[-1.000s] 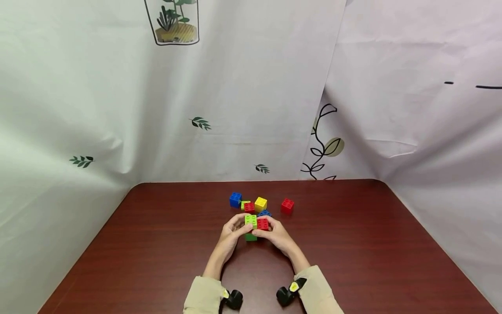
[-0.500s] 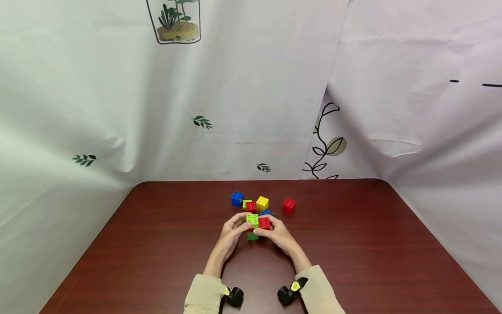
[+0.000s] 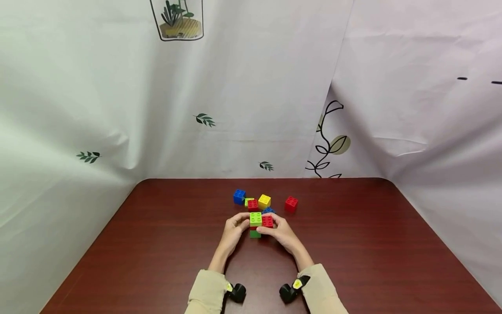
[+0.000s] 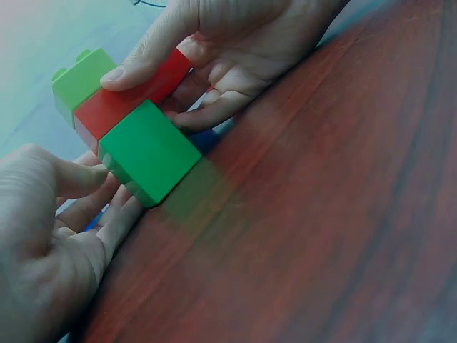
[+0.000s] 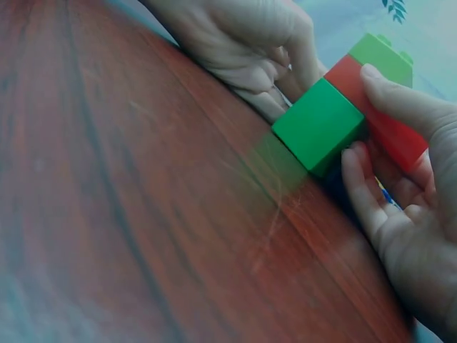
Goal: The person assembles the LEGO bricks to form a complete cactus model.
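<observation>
A stack of toy building bricks stands upright on the table between the two hands. From the top down it has a light green brick (image 3: 256,218), a longer red brick (image 3: 267,221) jutting out to the right, and a green brick (image 4: 150,152) at table level. My right hand (image 3: 285,235) pinches the red brick, its thumb across the front and fingers behind and below the jutting end. Beside the stack's left side is my left hand (image 3: 230,234), thumb and fingertips right at the bricks, with the thumb off the front face.
Behind the stack lie loose bricks: a blue one (image 3: 239,196), a red one (image 3: 252,205) with light green showing behind it, a yellow one (image 3: 264,201) and another blue one (image 3: 268,210) partly hidden. Farther right sits a red brick (image 3: 291,204). The brown table (image 3: 157,244) ends at a cloth backdrop.
My left thumb has moved off the front of the light green brick to the stack's left side. The right hand keeps its hold on the red brick. The head view has shifted slightly.
</observation>
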{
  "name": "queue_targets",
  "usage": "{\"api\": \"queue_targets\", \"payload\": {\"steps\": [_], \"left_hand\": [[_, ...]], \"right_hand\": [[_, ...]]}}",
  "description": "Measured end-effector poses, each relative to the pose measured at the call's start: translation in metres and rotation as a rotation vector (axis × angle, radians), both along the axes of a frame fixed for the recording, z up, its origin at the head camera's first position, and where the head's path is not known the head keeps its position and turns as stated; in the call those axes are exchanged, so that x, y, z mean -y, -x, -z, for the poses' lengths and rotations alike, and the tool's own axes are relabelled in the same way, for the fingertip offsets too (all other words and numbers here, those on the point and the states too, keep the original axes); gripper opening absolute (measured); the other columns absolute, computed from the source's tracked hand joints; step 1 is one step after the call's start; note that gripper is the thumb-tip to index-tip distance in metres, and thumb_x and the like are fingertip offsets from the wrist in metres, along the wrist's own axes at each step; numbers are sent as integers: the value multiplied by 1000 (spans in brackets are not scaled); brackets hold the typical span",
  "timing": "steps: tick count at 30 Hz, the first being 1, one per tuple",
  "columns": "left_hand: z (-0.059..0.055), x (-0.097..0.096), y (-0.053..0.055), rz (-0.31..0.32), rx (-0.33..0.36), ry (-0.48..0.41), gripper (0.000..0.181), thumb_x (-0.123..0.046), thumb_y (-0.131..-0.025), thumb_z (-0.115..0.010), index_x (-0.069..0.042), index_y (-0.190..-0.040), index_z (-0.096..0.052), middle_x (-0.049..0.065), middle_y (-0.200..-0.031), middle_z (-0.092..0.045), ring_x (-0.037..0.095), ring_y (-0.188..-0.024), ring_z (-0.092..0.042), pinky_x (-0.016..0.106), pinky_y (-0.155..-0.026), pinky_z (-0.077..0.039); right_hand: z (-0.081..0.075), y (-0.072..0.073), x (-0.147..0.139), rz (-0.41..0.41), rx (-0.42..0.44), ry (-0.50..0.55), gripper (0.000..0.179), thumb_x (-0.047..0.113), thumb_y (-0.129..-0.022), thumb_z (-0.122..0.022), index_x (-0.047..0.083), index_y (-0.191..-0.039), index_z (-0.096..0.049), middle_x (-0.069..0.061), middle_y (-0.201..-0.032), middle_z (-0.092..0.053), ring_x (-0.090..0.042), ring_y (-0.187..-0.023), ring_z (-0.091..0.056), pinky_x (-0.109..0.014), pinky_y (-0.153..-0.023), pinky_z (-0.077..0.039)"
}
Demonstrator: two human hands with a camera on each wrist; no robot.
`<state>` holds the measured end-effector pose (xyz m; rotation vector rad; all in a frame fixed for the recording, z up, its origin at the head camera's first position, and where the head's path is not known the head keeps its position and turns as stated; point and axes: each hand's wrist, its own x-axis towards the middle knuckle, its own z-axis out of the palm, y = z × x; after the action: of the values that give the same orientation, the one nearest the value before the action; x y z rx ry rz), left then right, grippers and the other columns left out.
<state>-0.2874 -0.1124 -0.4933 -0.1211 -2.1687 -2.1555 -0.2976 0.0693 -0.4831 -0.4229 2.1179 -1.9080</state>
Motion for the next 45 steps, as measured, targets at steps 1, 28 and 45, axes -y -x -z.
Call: {"api": "queue_targets", "payload": {"steps": [1, 28, 45], "left_hand": [[0, -1, 0, -3, -11, 36, 25, 2, -94, -55, 8, -117, -65, 21, -116, -68, 6, -98, -63, 15, -84, -49], [5, -21, -3, -92, -220, 408, 24, 8, -85, -63, 1, -106, -68, 19, -118, -63, 33, -109, -62, 42, -89, -54], [1, -24, -5, -312, -181, 398, 37, 2, -73, -79, 0, -103, -57, 15, -94, -58, 21, -85, -52, 21, -71, -44]], "right_hand": [[0, 0, -1, -5, 1, 4, 49, 19, -87, -74, -3, -127, -54, -4, -104, -67, -9, -85, -62, -18, -79, -52], [0, 7, -23, -63, 31, 94, 48, 13, -86, -73, -6, -124, -53, 8, -97, -67, -3, -84, -64, -19, -77, -54], [3, 8, -24, -53, 14, 89, 47, 12, -86, -73, -7, -125, -53, 7, -98, -67, -4, -83, -64, -19, -77, -54]]}}
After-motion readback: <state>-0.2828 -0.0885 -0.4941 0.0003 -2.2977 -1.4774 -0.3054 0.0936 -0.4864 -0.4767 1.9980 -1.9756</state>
